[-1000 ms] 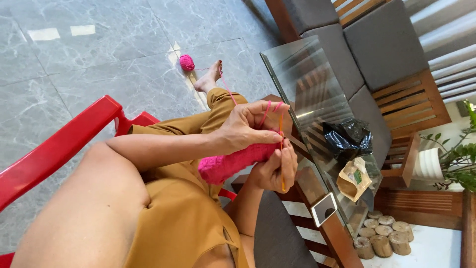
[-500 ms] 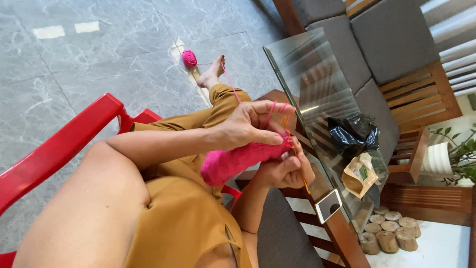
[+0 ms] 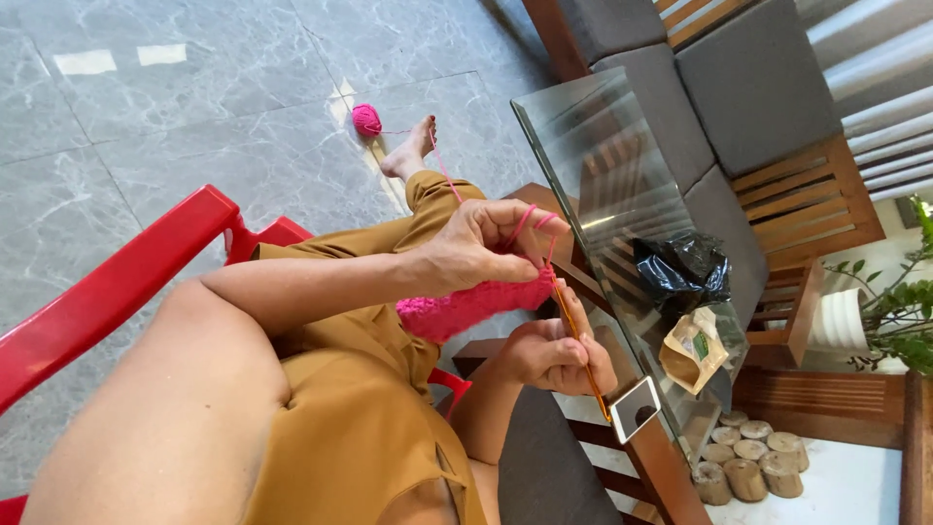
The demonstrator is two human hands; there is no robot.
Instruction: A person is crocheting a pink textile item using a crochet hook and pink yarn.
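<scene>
As I scan from the left edge across, these are the lines I log:

Chair: I see a red plastic chair (image 3: 117, 282) at about 9 o'clock, its arm slanting up toward 10 o'clock, with the person seated in it in mustard-brown clothes.

Yarn ball: a pink ball of yarn (image 3: 366, 119) lies on the grey marble floor (image 3: 175, 126) at 11 o'clock, just beside a bare foot (image 3: 410, 154); a strand runs from it down toward the hands.

Left hand: the left hand (image 3: 481, 243), near centre, has its fingers curled narrow, pinching the top edge of the knitting with the strand looped over the fingers.

Knitting: the pink knitted piece (image 3: 466, 309) hangs just below that hand, at 6 o'clock from it, over the lap.

Right hand: the right hand (image 3: 556, 355) is closed around a thin orange hook (image 3: 580, 355), whose tip meets the knitting at 12 o'clock from the fist.

Table: a glass-topped table (image 3: 603, 165) stands at 3 o'clock, bearing a black bag (image 3: 680, 267) and a small brown pouch (image 3: 692, 352).

Far right: grey cushioned bench (image 3: 748, 87), potted plant (image 3: 899, 301).
</scene>
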